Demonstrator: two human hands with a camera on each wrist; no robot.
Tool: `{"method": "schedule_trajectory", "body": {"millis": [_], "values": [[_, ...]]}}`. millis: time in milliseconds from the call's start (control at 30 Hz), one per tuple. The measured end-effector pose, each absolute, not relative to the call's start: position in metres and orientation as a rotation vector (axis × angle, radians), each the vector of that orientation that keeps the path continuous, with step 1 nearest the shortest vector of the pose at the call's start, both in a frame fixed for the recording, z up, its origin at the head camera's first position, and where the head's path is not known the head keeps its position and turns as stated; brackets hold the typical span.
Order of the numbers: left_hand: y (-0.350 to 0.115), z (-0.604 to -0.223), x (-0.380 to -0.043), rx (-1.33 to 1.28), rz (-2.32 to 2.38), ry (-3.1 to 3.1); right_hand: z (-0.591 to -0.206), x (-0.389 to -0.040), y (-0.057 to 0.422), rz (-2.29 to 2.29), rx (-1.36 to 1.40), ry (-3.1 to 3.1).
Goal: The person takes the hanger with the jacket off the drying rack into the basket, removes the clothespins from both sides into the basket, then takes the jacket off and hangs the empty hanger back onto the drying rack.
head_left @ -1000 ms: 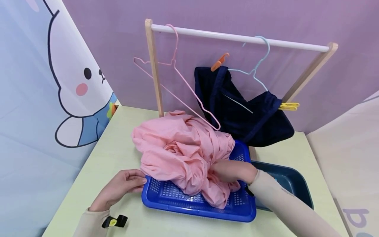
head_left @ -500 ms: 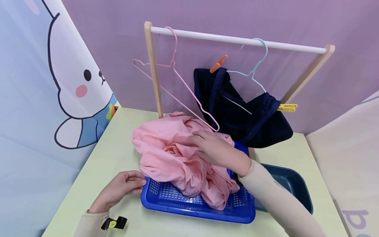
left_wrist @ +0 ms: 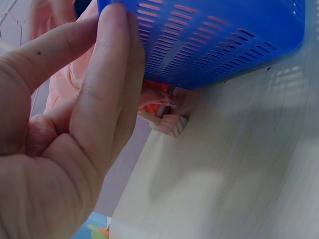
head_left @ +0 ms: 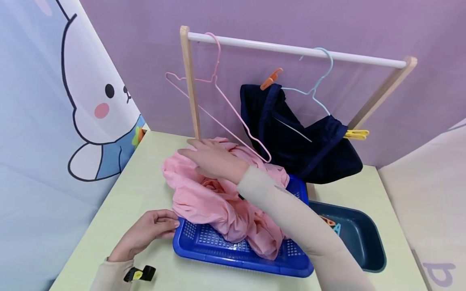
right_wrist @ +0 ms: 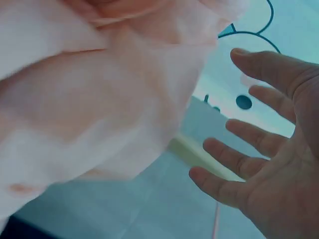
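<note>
A bunched pink cloth (head_left: 207, 206) lies heaped in a shallow blue plastic basket (head_left: 240, 260), spilling over its left and far sides. My left hand (head_left: 147, 230) pinches the basket's left rim between thumb and fingers, as the left wrist view shows with the slotted basket wall (left_wrist: 209, 50) beyond. Over the far left part of the heap reaches my right hand (head_left: 216, 159), palm down and fingers extended. In the right wrist view its fingers (right_wrist: 234, 157) are spread and hold nothing, with a gap between them and the pink cloth (right_wrist: 109, 109).
Behind the basket stands a rack with a white rail (head_left: 276, 47). From it hang a pink hanger (head_left: 233, 109) and a light blue hanger (head_left: 322, 76) with a navy garment (head_left: 291, 149), clipped by orange (head_left: 270, 79) and yellow (head_left: 356, 134) clothespins. A dark green tub (head_left: 358, 230) holds clothespins.
My right hand has come out of the pink cloth's right side and moved left and away across the top of the heap. The left hand stays at the basket rim.
</note>
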State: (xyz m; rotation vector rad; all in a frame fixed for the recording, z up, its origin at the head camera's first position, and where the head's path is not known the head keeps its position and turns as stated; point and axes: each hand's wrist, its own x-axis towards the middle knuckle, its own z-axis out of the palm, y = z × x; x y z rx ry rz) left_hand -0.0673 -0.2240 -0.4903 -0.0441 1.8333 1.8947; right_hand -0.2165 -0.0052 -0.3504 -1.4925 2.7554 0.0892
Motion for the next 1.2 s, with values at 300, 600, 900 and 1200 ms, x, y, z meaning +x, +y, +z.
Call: {"method": "schedule_trajectory", "body": {"millis": [300,600,900,1200], "values": [[-0.226,-0.490,-0.067,-0.004,1.900,1.821,-0.355,-0.222,-0.087,0.205,-1.200,2.569],[-0.226,-0.492,-0.067,0.009,1.905,1.801,-0.366,-0.223,-0.099,0.232,-1.199,2.497],[-0.226,-0.491,-0.069,0.024,1.902,1.808,-0.348,-0.212,-0.060,0.141,-1.476,2.581],[-0.226,-0.489,-0.068,0.012,1.893,1.816,-0.313,-0.166,0.043,0.267,-1.681,2.684]]}}
